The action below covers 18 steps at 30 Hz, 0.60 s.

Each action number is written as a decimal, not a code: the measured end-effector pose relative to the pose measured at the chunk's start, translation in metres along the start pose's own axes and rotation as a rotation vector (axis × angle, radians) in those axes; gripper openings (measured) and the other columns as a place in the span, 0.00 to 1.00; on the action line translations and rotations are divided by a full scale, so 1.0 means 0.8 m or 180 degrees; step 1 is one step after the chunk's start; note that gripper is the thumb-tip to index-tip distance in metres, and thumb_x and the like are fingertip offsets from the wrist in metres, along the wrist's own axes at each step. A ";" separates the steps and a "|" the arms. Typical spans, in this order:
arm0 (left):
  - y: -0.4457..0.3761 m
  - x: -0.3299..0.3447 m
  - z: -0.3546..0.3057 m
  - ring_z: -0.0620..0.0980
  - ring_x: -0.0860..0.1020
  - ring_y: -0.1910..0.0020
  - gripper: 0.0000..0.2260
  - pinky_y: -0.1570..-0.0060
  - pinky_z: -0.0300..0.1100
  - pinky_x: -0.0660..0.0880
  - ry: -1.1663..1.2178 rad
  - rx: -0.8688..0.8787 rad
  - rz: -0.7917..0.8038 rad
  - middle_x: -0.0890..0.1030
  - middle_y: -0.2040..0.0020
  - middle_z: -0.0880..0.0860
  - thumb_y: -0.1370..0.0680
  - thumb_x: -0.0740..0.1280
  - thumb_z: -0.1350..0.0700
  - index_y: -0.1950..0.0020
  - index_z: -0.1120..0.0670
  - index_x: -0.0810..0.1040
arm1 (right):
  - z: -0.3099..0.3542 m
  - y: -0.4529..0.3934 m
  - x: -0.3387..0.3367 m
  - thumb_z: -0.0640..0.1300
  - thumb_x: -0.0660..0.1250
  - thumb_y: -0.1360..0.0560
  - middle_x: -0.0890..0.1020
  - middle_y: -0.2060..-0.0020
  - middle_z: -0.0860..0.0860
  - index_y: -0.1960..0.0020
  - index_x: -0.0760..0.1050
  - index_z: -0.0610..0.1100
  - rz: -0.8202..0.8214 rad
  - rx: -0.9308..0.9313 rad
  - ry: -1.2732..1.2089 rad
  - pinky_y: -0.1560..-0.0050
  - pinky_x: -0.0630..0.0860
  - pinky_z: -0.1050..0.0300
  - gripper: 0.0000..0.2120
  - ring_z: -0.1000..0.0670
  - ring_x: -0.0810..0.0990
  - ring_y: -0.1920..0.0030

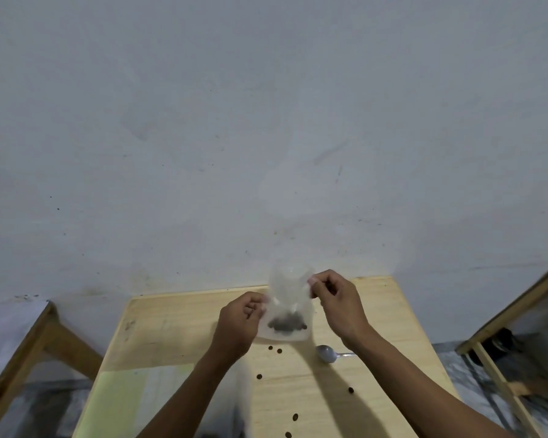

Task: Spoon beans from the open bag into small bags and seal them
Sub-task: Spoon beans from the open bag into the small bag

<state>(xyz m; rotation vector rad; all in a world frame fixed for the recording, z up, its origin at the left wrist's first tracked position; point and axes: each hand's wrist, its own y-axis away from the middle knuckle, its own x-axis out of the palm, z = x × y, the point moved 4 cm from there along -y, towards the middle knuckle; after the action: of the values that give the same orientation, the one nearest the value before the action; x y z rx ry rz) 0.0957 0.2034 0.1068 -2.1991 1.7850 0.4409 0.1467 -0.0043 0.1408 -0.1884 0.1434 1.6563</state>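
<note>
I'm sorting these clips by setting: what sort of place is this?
Probably a plain indoor workroom, not a kitchen: a bare, scuffed wall, a simple wooden table pushed against it, and more wooden-framed furniture alongside. Only a spoon and loose beans lie out.

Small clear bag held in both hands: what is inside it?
The small clear bag holds a low pile of dark beans at its bottom; above them it looks empty. The left hand covers its left edge, hiding anything there.
</note>
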 end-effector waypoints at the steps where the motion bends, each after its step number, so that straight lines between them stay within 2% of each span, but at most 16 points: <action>1: -0.002 -0.004 0.002 0.41 0.80 0.61 0.08 0.56 0.36 0.77 0.0058 -0.0094 -0.0099 0.84 0.60 0.47 0.23 0.68 0.63 0.52 0.51 0.83 | -0.001 -0.003 -0.005 0.45 0.67 0.22 0.80 0.66 0.51 0.60 0.77 0.43 -0.0049 0.0021 -0.0009 0.60 0.70 0.62 0.09 0.57 0.75 0.65; 3: -0.004 -0.008 0.005 0.43 0.82 0.59 0.09 0.54 0.40 0.78 0.0162 -0.0266 -0.0151 0.85 0.60 0.47 0.22 0.68 0.63 0.54 0.49 0.83 | -0.003 -0.007 -0.010 0.46 0.67 0.21 0.79 0.66 0.50 0.59 0.76 0.42 -0.0021 0.0056 0.0015 0.59 0.70 0.61 0.10 0.57 0.73 0.65; 7: -0.003 -0.007 -0.004 0.46 0.81 0.57 0.05 0.54 0.39 0.77 0.0302 -0.0316 0.0025 0.84 0.58 0.49 0.23 0.69 0.58 0.52 0.49 0.82 | -0.001 -0.007 -0.011 0.45 0.66 0.21 0.81 0.63 0.46 0.58 0.76 0.43 0.0233 0.0039 0.0033 0.56 0.73 0.57 0.09 0.54 0.76 0.62; 9: -0.003 -0.009 -0.019 0.44 0.82 0.55 0.02 0.57 0.35 0.76 0.0522 -0.0297 0.0136 0.84 0.56 0.48 0.23 0.70 0.54 0.51 0.48 0.81 | 0.005 -0.006 -0.009 0.45 0.66 0.21 0.80 0.64 0.48 0.58 0.76 0.44 0.0449 -0.0031 0.0138 0.56 0.72 0.61 0.08 0.55 0.76 0.63; 12: -0.009 -0.014 -0.044 0.46 0.83 0.58 0.04 0.62 0.33 0.75 0.0833 -0.0323 0.0119 0.84 0.58 0.50 0.23 0.70 0.55 0.57 0.51 0.80 | 0.013 -0.006 -0.007 0.44 0.66 0.21 0.81 0.64 0.50 0.57 0.77 0.42 0.0768 -0.0042 0.0225 0.58 0.69 0.64 0.08 0.58 0.75 0.64; 14: -0.013 -0.019 -0.054 0.50 0.83 0.57 0.07 0.60 0.37 0.75 0.0768 -0.0274 0.0055 0.84 0.59 0.52 0.22 0.70 0.54 0.60 0.53 0.78 | 0.019 -0.010 -0.008 0.45 0.68 0.22 0.81 0.62 0.51 0.55 0.78 0.43 0.0936 0.0002 0.0177 0.58 0.71 0.62 0.06 0.57 0.77 0.62; 16: -0.014 -0.023 -0.062 0.50 0.83 0.57 0.08 0.57 0.39 0.76 0.0606 -0.0157 0.0092 0.84 0.60 0.53 0.23 0.70 0.54 0.60 0.54 0.77 | 0.030 -0.016 -0.010 0.47 0.71 0.25 0.81 0.58 0.53 0.52 0.80 0.47 0.1050 -0.0070 0.0230 0.55 0.74 0.58 0.05 0.56 0.77 0.59; 18: -0.012 -0.022 -0.068 0.49 0.82 0.58 0.07 0.55 0.39 0.75 0.0402 -0.0007 0.0248 0.83 0.60 0.53 0.23 0.70 0.54 0.60 0.53 0.78 | 0.043 -0.018 -0.008 0.49 0.74 0.28 0.83 0.56 0.56 0.52 0.81 0.51 0.1189 -0.0253 0.0507 0.54 0.76 0.60 0.06 0.57 0.77 0.58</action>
<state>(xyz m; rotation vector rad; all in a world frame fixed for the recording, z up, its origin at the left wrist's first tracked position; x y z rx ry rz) 0.1051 0.1993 0.1640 -2.2097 1.9409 0.3271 0.1606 -0.0022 0.1759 -0.3721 0.2449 2.0200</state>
